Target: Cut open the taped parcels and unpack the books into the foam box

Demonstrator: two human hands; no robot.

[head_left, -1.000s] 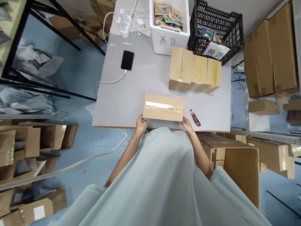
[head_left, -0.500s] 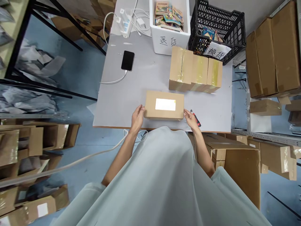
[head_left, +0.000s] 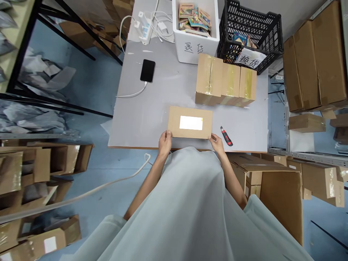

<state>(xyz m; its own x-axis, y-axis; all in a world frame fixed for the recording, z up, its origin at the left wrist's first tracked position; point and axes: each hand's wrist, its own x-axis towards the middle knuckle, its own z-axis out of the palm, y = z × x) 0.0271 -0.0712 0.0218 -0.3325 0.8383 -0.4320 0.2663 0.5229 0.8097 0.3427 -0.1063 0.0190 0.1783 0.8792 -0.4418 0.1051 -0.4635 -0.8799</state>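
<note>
box (head_left: pixel 190 133): near middle of surface (head_left: pixel 136 123), label (head_left: pixel 191 123) up and on, looks closed; underside hidden | left hand (head_left: pixel 165 144) holding near left corner, right hand (head_left: pixel 216 143) near right | cutter (head_left: pixel 226 136) lying right | taped boxes (head_left: pixel 230 81) apart, far right

Matt brown cardboard box (head_left: pixel 175 122); smooth white paper label (head_left: pixel 191 123); glossy black phone screen (head_left: pixel 147 71).

Black phone (head_left: pixel 147 70), white bin (head_left: pixel 185 54) of booklets (head_left: pixel 194 18), black crate (head_left: pixel 255 25), power strip (head_left: pixel 146 34)
</note>
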